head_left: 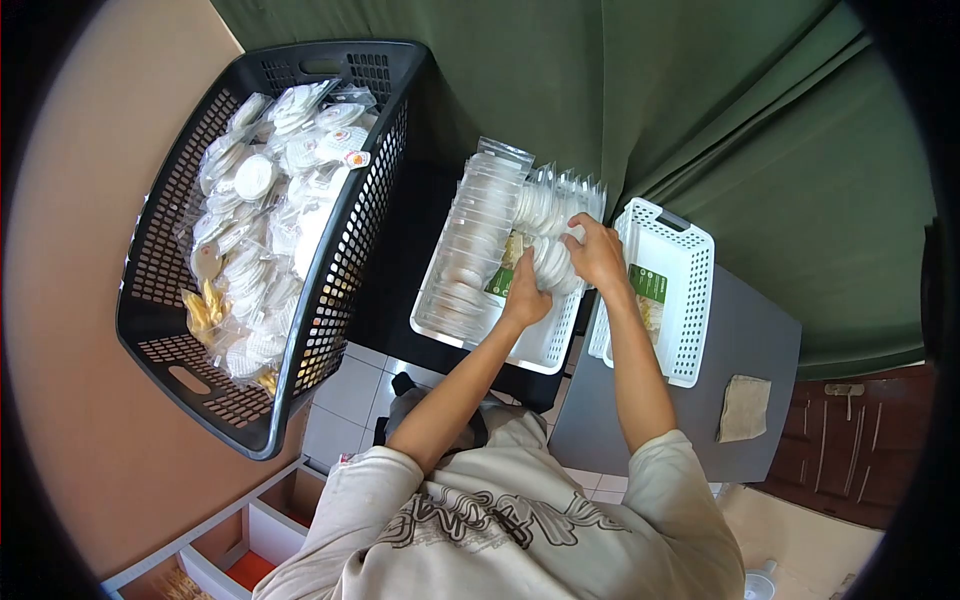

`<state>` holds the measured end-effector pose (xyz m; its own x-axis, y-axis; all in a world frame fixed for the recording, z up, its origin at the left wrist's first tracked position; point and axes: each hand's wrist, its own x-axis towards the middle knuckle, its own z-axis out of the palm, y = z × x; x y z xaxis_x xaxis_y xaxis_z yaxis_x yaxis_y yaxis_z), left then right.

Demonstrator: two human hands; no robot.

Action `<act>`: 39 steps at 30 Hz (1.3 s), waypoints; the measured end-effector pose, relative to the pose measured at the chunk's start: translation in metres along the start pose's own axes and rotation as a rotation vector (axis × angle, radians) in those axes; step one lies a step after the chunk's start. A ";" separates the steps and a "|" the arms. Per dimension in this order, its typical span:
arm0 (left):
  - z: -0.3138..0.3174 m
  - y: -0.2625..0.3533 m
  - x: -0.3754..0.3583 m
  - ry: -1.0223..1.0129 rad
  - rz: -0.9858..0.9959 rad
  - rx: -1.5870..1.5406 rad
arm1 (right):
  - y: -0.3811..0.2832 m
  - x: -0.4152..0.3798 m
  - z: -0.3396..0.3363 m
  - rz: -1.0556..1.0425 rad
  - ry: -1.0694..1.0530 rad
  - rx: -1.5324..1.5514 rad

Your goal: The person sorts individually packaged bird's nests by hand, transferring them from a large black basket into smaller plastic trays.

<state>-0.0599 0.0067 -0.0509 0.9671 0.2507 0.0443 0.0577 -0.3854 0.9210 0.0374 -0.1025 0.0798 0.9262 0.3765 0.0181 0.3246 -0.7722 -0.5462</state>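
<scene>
A white plastic basket (541, 352) in front of me holds rows of clear bags with flat white round discs inside. My left hand (526, 296) is over the basket, thumb and fingers apart, beside the right-hand row and touching its near end. Curled over the right side of that row is my right hand (598, 255), its fingers on a bagged stack of white discs (551, 262). Along the basket's left side stands a longer row of bagged discs (470, 245). Between the rows shows a green and yellow printed card (502, 280).
At the left stands a large black crate (340, 270), heaped with bagged white discs (257, 178) and some yellow items (205, 308). A second white basket (690, 345) with a green card (649, 285) sits on a grey table (600, 420), near a folded beige cloth (745, 408). Green curtains (520, 90) hang behind.
</scene>
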 end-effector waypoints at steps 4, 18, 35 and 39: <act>-0.001 0.004 -0.009 0.016 -0.018 0.037 | -0.028 -0.025 -0.041 0.142 0.101 0.068; 0.004 0.014 0.001 0.163 -0.131 -0.020 | 0.025 -0.033 -0.031 0.157 0.180 0.174; -0.211 0.183 -0.068 -0.765 -0.055 -0.238 | -0.074 -0.050 -0.117 0.077 0.258 0.300; -0.304 0.213 -0.115 -0.761 0.172 -0.270 | -0.151 -0.055 -0.126 0.003 0.141 0.393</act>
<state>-0.2347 0.1654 0.2582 0.8659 -0.5001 0.0080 -0.0742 -0.1127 0.9909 -0.0385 -0.0711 0.2667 0.9532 0.2794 0.1155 0.2490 -0.5087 -0.8242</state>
